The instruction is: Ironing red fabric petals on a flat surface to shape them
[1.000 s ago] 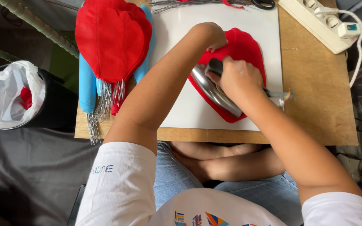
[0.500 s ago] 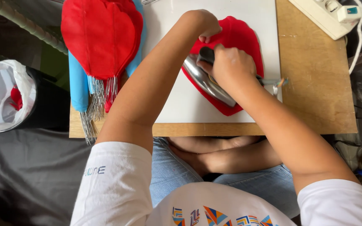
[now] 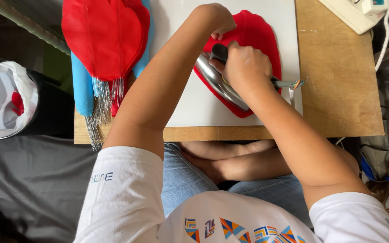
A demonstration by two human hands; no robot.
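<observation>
nearest, my right hand [image 3: 245, 67] has its fingers closed round the black handle of the iron [image 3: 219, 81], judged heavy, rigid and best held there (soleplate hidden). beyond, my left hand [image 3: 214, 20], fingers curled, pins the soft, light red fabric [image 3: 257, 33] on the white board [image 3: 176, 31] atop the desk [image 3: 338, 90]; fingertips hidden.

The light is soft and even daylight, bright on the white board [image 3: 266, 13] and the wooden table [image 3: 338, 90]. The metal iron [image 3: 217, 83] shows a small glare. The lower left corner is dim. The picture is sharp, with only soft shadows under the arms.
</observation>
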